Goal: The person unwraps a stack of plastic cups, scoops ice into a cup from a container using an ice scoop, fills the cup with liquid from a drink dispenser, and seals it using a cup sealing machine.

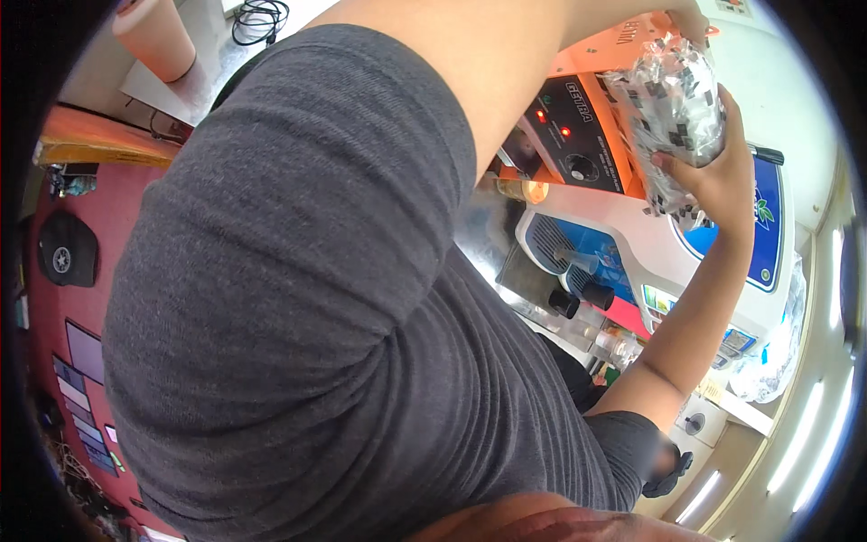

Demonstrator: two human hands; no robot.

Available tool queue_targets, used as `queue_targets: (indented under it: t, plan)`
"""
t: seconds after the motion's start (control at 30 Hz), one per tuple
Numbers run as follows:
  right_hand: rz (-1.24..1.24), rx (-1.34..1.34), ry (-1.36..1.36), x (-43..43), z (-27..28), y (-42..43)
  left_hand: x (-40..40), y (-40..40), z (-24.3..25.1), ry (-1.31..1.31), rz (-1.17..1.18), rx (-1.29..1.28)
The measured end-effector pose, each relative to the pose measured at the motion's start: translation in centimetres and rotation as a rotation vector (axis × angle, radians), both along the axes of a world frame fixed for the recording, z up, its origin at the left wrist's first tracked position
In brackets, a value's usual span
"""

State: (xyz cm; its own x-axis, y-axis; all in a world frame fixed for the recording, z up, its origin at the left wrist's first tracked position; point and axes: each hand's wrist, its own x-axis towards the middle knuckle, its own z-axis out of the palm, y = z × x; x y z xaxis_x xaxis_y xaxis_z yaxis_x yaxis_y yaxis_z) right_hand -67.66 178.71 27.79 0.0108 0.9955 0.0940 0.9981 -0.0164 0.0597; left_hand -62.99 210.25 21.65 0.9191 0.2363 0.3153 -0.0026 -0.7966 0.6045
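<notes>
My right hand (pixel 725 176) grips a clear plastic-wrapped bundle (pixel 677 122) with dark square marks, its thumb on the near side and its fingers along the far side. The bundle lies against the upper part of an orange Getra cup sealing machine (pixel 630 156). At the top edge, my left hand (pixel 687 17) is bent down beside the other end of the bundle and is partly cut off; whether it holds the plastic or the machine is unclear. Two red lights glow on the machine's black control panel (pixel 572 135), above a round knob.
Beside the sealer stands a white and blue drink dispenser (pixel 643 223) with black-grilled drip trays. Clear plastic cups (pixel 616 345) lie farther along. A pink tumbler (pixel 154 40) and a coiled black cable (pixel 259 22) are at upper left. A black cap (pixel 68 248) hangs on the red wall.
</notes>
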Motion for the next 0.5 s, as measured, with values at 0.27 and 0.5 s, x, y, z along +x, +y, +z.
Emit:
queue_targets:
  t: [0.27, 0.5]
  plan:
    - [0.027, -0.176, 0.326, 3.0, 0.9, 1.7, 4.3, 1.0, 3.8, -0.095, 0.026, 0.021]
    - [0.032, -0.172, 0.275, 1.8, 1.1, 1.4, 3.3, 0.7, 1.3, -0.086, 0.021, 0.009]
